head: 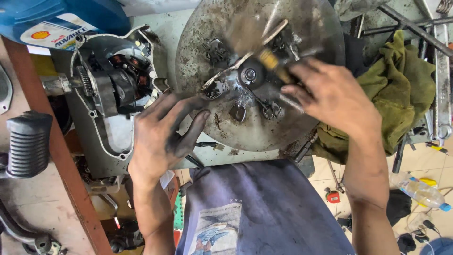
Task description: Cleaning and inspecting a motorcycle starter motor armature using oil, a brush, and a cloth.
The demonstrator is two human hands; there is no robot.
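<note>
Right hand point(330, 97), grimy and slightly blurred, grips the yellow-handled brush point(273, 63) whose long axis runs diagonally, its far end pointing up and left toward the hub of the clutch part point(248, 75). That oily, dark metal part, with thin curved arms, lies at the centre of a round, rust-speckled steel dish point(302, 28) on the tabletop point(155, 23). Left hand point(163, 134), blackened with grease, is unclenched with fingers spread, holding nothing, just beside the dish's lower left rim. An olive rag point(401, 89) lies crumpled right of it.
</note>
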